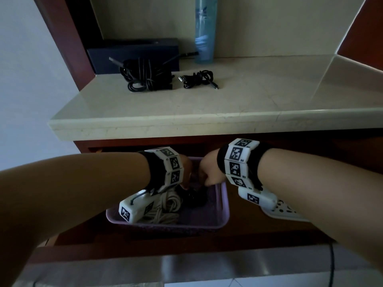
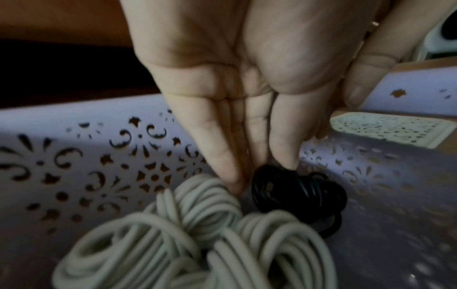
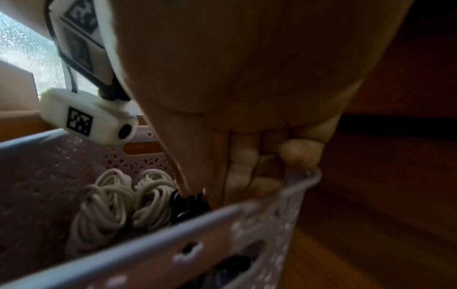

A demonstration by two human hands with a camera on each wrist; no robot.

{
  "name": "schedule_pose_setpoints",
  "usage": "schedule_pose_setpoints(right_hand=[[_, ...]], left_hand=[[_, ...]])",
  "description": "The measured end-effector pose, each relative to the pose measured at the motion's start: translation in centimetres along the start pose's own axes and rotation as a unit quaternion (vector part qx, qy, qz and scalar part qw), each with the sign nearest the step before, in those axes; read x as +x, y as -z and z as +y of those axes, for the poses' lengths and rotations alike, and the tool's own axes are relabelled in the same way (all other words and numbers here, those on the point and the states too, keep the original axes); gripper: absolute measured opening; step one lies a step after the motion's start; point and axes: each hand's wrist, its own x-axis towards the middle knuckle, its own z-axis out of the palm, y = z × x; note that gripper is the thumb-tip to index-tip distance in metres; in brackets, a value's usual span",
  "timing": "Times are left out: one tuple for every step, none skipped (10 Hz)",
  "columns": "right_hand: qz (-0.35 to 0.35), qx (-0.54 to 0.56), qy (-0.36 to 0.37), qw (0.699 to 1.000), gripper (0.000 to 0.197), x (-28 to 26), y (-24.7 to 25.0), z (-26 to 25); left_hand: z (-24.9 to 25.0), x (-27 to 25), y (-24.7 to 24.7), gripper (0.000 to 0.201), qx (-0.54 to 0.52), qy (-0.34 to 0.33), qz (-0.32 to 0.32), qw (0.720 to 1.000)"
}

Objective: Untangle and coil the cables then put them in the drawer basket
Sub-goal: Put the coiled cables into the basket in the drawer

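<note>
A purple perforated basket (image 1: 224, 204) sits in the open drawer. In it lies a coiled white cable (image 1: 167, 206) on the left, with a small black cable coil (image 1: 196, 196) beside it. Both my hands reach into the basket. My left hand (image 2: 259, 166) points down with straight fingers, and their tips touch the top of the black coil (image 2: 296, 191) next to the white coil (image 2: 197, 224). My right hand (image 3: 195, 192) pinches the black coil (image 3: 188, 205) between thumb and forefinger; its other fingers are curled against the basket rim (image 3: 173, 228).
On the marble counter (image 1: 248, 96) above lie a tangled black cable bundle (image 1: 145, 76) and a small black USB cable (image 1: 198, 79). Behind them stand a dark box (image 1: 132, 52) and a blue bottle (image 1: 205, 30). A white perforated tray (image 1: 284, 210) lies in the drawer, right of the basket.
</note>
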Motion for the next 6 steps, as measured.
schedule_pose_setpoints(right_hand=[[0.031, 0.035, -0.012, 0.999, 0.041, -1.6, 1.1, 0.5], [0.041, 0.056, -0.029, 0.997, 0.038, -3.3, 2.5, 1.2], [0.094, 0.108, -0.027, 0.989, 0.031, -6.0, 4.3, 1.6], [0.163, 0.188, -0.033, 0.968, 0.025, -8.5, 6.4, 2.5], [0.26, 0.239, -0.062, 0.933, 0.025, -9.9, 7.9, 3.9], [0.323, 0.184, -0.126, 0.919, 0.031, -9.9, 8.8, 5.5]], left_hand=[[0.2, -2.6, 2.5, 0.045, -0.107, 0.049, -0.007, 0.993], [-0.1, -4.6, 4.5, 0.034, -0.098, 0.054, 0.002, 0.994], [-1.0, -7.1, 6.6, 0.034, -0.134, 0.08, 0.028, 0.987], [-2.5, -9.2, 8.7, 0.024, -0.236, 0.079, 0.106, 0.963], [-3.5, -10.6, 10.7, 0.026, -0.262, 0.1, 0.198, 0.939], [-4.1, -10.4, 12.2, 0.032, -0.187, 0.145, 0.245, 0.94]])
